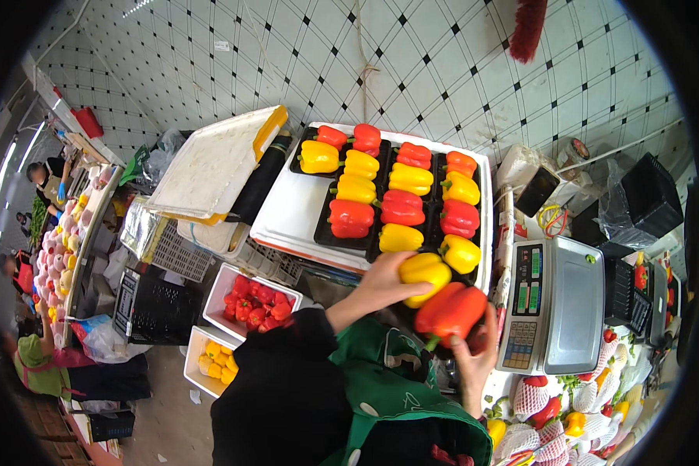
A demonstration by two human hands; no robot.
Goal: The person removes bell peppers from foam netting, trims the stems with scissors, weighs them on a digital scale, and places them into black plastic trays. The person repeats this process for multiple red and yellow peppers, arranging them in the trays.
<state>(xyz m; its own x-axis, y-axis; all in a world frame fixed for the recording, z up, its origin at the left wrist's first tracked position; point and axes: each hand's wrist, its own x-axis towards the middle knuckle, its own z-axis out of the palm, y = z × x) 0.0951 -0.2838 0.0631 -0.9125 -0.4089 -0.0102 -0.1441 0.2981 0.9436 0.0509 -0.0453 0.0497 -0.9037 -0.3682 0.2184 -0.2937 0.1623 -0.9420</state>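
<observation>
In my left hand [380,285] is a yellow bell pepper [425,278], gripped from its left side with the fingers closed. It touches a large red bell pepper [452,311] just below and to the right. My right hand [478,361] is closed around the near right end of a dark tray [480,340], its thumb against the red pepper near the green stem. Most of this tray is hidden under the peppers. Beyond my hands, black trays [334,239] of red and yellow bell peppers stand in rows on a white foam lid [287,225].
A weighing scale [575,303] stands close on the right, with net-wrapped produce [532,398] nearer. Left of my arm are white boxes of red peppers [217,307] and yellow peppers [194,365]. A foam lid [210,167] leans at back left. Other people stand far left.
</observation>
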